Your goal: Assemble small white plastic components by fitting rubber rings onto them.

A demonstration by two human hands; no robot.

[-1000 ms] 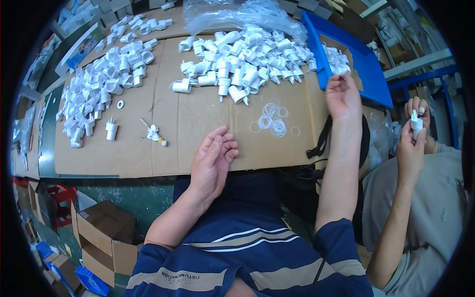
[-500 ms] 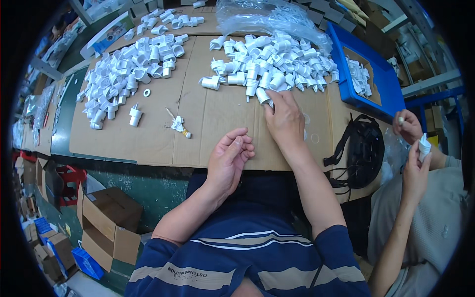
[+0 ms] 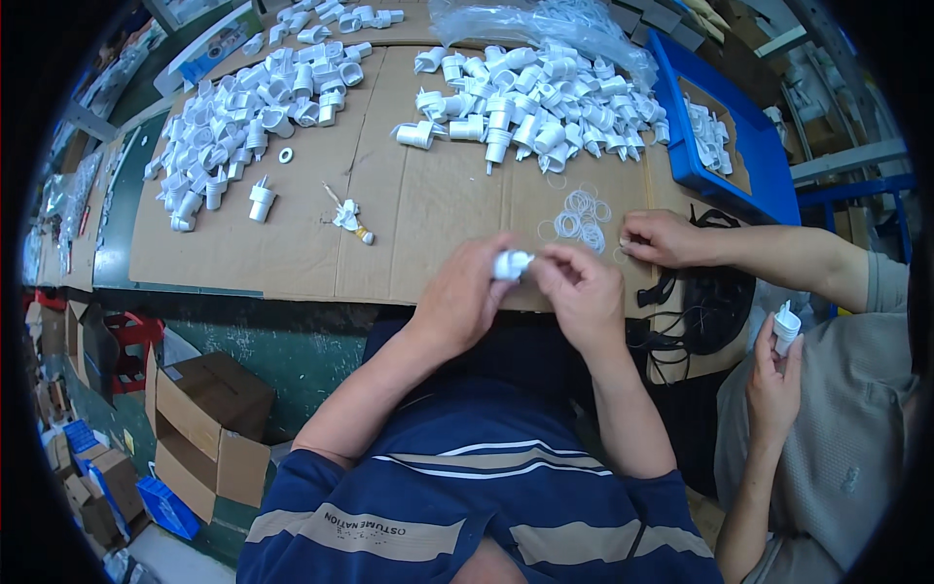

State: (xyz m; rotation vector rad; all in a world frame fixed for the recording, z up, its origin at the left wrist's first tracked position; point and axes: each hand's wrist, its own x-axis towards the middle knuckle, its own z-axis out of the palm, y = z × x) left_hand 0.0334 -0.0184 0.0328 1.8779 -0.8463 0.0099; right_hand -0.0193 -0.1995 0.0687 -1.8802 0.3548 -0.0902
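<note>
My left hand point(image 3: 457, 297) is closed on a white plastic fitting point(image 3: 510, 264) just above the near edge of the cardboard. The fitting lies sideways, its narrow tip pointing right. Beside that tip, my right hand point(image 3: 589, 297) has its fingers pinched together; whatever is between them is too small to make out. Beyond my hands, a loose cluster of thin clear rings point(image 3: 581, 222) lies on the cardboard sheet point(image 3: 409, 224). Farther back is a pile of similar white fittings point(image 3: 545, 102).
White caps point(image 3: 292, 92) are heaped at the left. A co-worker's hand point(image 3: 666, 238) reaches toward the rings; their other hand holds a white fitting point(image 3: 786, 328). A blue bin point(image 3: 739, 127) stands back right, near a black strapped item point(image 3: 715, 302). An open carton point(image 3: 209, 428) sits lower left.
My right hand has come back from the pile, and a fitting is now in my left hand. Both hands have drawn together. The co-worker's hand has reached in near the rings.
</note>
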